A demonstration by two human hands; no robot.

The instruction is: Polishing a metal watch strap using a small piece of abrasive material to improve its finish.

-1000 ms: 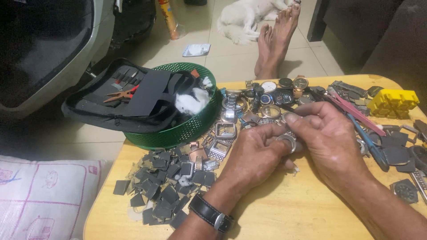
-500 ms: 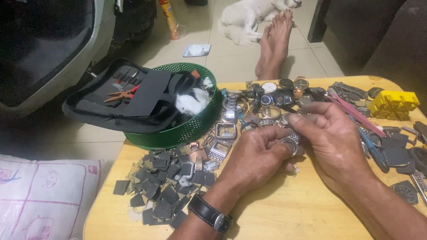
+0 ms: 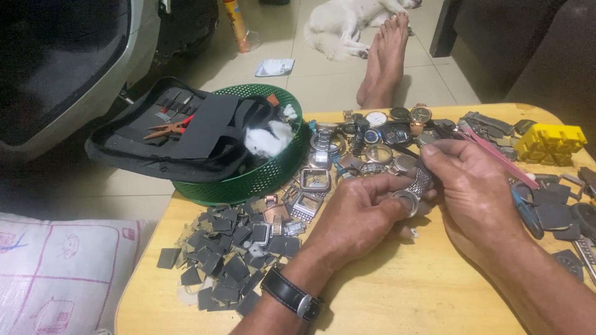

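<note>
Two hands (image 3: 416,205) grip one watch (image 3: 417,189).

Shiny metal watch band (image 3: 421,184), matt wooden table (image 3: 397,291)

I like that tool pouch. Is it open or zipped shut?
Open. The black tool case lies unzipped, flap spread, with red-handled pliers showing inside.

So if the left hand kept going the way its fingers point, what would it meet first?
Probably the metal watch band held between both hands, then the right hand just behind it; depth is hard to judge.
</note>
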